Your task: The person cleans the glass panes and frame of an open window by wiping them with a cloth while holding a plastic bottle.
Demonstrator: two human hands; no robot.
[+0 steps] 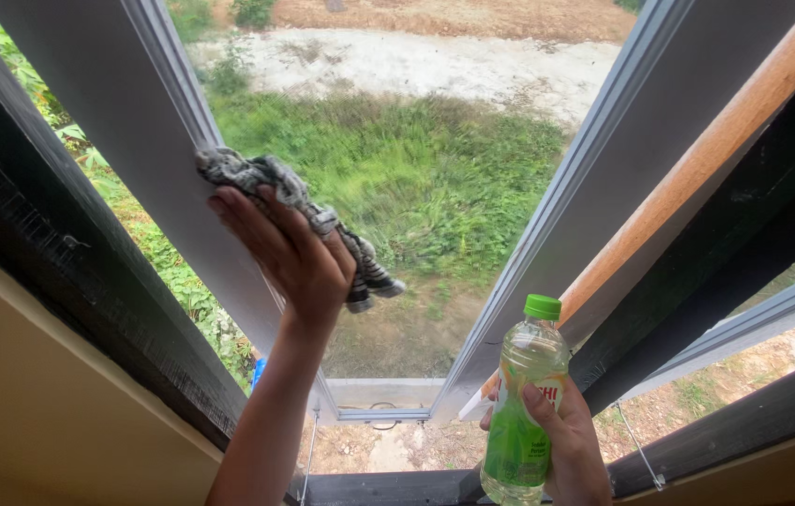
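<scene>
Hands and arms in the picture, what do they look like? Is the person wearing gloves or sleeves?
No gloves and no sleeves show. The left hand is bare, and its forearm is bare all the way down to the bottom edge of the picture. The right hand is bare too; only the hand and the wrist show. I see no watch, ring or bracelet on either one.

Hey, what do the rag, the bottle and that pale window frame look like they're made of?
Rag: soft woven cloth, crumpled, grey-and-white pattern. Bottle: clear plastic, glossy, with an opaque green screw cap. Window frame: smooth, matte pale grey with crisp edges, probably painted metal or vinyl; it cannot be settled by sight.
</scene>
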